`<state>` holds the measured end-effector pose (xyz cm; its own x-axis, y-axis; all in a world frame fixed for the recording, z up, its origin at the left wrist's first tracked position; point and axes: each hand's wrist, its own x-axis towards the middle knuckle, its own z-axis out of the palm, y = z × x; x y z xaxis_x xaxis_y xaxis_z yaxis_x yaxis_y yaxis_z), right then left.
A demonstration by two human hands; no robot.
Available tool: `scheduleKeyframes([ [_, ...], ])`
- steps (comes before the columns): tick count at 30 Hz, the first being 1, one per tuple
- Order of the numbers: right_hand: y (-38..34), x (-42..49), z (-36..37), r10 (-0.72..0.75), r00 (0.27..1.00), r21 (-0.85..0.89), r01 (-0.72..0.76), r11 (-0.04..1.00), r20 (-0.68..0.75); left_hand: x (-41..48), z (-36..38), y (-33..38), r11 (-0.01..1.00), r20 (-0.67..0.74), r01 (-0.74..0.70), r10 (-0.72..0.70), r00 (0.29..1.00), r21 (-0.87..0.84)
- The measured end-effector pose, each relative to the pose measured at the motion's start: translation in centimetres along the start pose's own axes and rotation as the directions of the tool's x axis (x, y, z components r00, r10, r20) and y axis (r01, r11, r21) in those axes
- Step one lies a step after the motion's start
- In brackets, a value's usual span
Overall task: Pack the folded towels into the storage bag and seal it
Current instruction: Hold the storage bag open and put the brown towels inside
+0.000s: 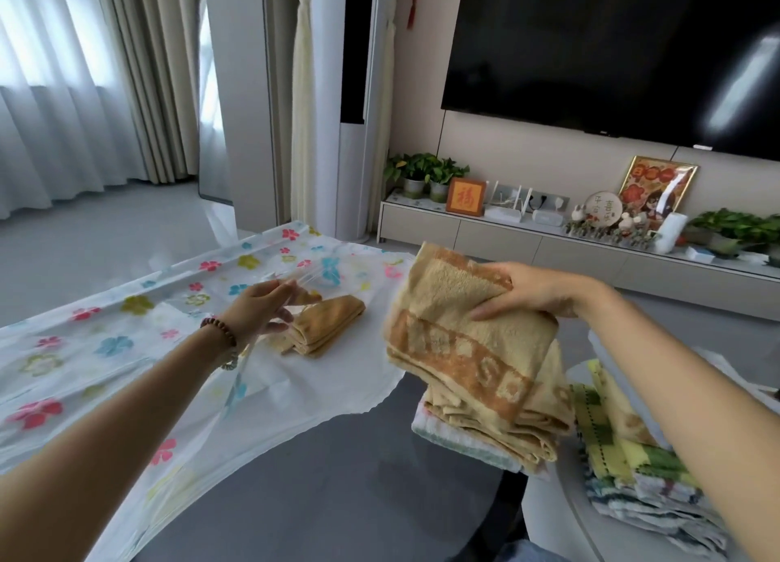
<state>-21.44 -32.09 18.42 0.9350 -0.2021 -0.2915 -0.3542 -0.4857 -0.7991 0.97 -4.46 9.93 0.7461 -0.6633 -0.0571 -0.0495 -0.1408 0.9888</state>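
Head view: my left hand [257, 308] pinches the storage bag [126, 308] mouth open, so my right hand [536, 291], grip clamped on a folded towel [472, 350], can slide it in.

- dark grey table [337, 477] in front of me, bare along its near edge
- flower-print storage bag [126, 350] spread flat across its left and far side, near-right corner overhanging
- folded tan towel [325, 325] lies inside the bag's mouth
- white stool [561, 515] at the right edge carries the stacked towels [633, 468]
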Motion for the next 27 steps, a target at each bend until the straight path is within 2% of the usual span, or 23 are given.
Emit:
scheduleKeyframes([
  [3,0.3,3.1,3.6,-0.034,0.998,0.395,0.049,0.918,-0.046,0.0,-0.6,0.6,0.999,-0.024,0.001,-0.002,1.000,-0.040],
  [5,1.4,6.2,7.8,0.034,0.997,0.579,0.013,0.815,-0.070,0.1,-1.0,0.8,0.999,-0.050,-0.001,-0.001,0.999,-0.051],
  [7,2.8,9.2,12.7,0.199,0.974,0.683,-0.075,0.727,-0.105,0.3,-1.3,1.0,0.998,-0.071,-0.001,-0.004,0.997,-0.067],
  [10,4.1,12.1,18.7,0.469,0.876,0.799,-0.198,0.567,-0.116,0.7,-1.8,1.2,0.998,-0.094,0.004,-0.010,0.996,-0.067],
  [11,4.2,12.5,20.0,0.502,0.855,0.820,-0.194,0.538,-0.127,0.8,-1.9,1.2,0.998,-0.092,-0.001,-0.005,0.996,-0.063],
  [13,4.3,13.1,21.4,0.494,0.852,0.802,-0.168,0.573,-0.175,1.0,-2.1,1.2,0.999,-0.084,-0.018,0.014,0.996,-0.047],
  [15,4.2,13.1,22.0,0.432,0.865,0.691,-0.149,0.707,-0.255,1.1,-2.3,1.2,0.999,-0.071,-0.020,0.018,0.997,-0.026],
  [16,4.1,12.9,22.1,0.375,0.860,0.548,-0.139,0.825,-0.346,1.1,-2.4,1.3,1.000,-0.057,-0.016,0.015,0.998,-0.021],
  [17,4.1,12.6,22.1,0.267,0.863,0.314,-0.134,0.940,-0.429,1.1,-2.5,1.3,1.000,-0.042,-0.013,0.013,0.999,-0.016],
  [18,4.3,12.4,22.2,0.125,0.891,0.035,-0.123,0.992,-0.436,1.1,-2.6,1.5,1.000,-0.031,-0.013,0.013,0.999,-0.009],
  [19,4.4,12.3,22.4,0.002,0.937,-0.218,-0.083,0.972,-0.349,1.0,-2.6,1.6,1.000,-0.024,-0.016,0.016,1.000,0.002],
  [20,4.8,12.4,22.8,-0.058,0.975,-0.403,-0.034,0.915,-0.214,0.9,-2.6,1.7,1.000,-0.019,-0.022,0.022,1.000,0.012],
  [21,5.2,12.6,23.1,-0.068,0.992,-0.510,0.005,0.860,-0.104,0.7,-2.5,1.9,0.999,-0.010,-0.028,0.028,1.000,0.018],
  [23,6.2,13.8,23.8,-0.072,0.995,-0.578,0.018,0.816,-0.071,0.6,-2.5,2.2,0.999,0.012,-0.035,0.035,0.999,0.031],
  [27,6.5,18.1,24.3,-0.076,0.975,-0.529,-0.048,0.847,-0.210,0.5,-3.2,3.1,1.000,-0.013,-0.020,0.020,1.000,0.012],
])
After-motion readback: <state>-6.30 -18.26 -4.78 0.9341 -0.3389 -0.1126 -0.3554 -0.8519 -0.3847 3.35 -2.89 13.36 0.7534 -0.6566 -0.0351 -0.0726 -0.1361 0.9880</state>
